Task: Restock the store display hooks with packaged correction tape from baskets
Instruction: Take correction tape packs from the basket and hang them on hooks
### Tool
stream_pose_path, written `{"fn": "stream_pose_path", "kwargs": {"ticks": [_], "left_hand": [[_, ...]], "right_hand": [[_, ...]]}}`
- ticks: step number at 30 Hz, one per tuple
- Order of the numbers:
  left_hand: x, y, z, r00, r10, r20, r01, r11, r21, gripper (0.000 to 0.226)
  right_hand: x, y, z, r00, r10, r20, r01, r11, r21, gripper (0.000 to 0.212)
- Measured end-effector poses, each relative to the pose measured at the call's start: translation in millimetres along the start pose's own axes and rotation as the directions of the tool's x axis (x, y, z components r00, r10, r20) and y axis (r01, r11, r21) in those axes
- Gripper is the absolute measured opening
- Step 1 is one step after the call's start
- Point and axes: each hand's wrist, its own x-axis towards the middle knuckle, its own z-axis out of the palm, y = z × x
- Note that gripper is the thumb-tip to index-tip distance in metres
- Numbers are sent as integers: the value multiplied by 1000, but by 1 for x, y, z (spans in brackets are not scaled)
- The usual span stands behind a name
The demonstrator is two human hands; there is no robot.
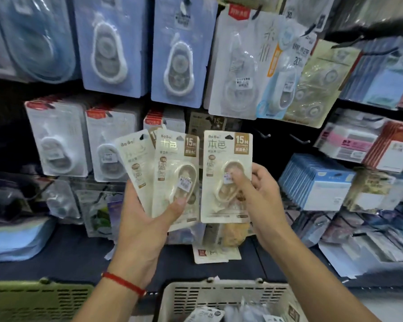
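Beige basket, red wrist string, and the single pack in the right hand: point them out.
Beige basket [219, 296], head view, slotted front wall.
Red wrist string [122, 282], head view, mid-band.
Single pack [219, 147], head view, upper card.

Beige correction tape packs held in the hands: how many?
3. Two fanned in the left hand: rear pack, front pack. One pack in the right hand. A brown corner behind the fan suggests a hidden fourth.

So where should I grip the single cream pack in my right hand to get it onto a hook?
Keep the right hand on the single cream pack low down, pinching the card's right edge and lower blister. That leaves the hang hole at the top centre free, facing the bare hooks just above and to the right.
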Motion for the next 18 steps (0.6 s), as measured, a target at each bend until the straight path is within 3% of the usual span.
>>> {"fn": "stream_pose_path", "kwargs": {"ticks": [5, 11, 18], "left_hand": [[7, 9, -11, 996, -5, -85, 3, 1000, -23, 75], [11, 11, -14, 995, 13, -98, -16, 999, -30, 74], [16, 10, -21, 995, 47, -90, -50, 998, -31, 70]], "right_hand": [[27, -9, 18, 999, -6, -40, 4, 998, -62, 26], [28, -2, 24, 992, -98, -78, 90, 990, -110, 40], [75, 24, 45, 982, -128, -138, 74, 936, -344, 30]]}}
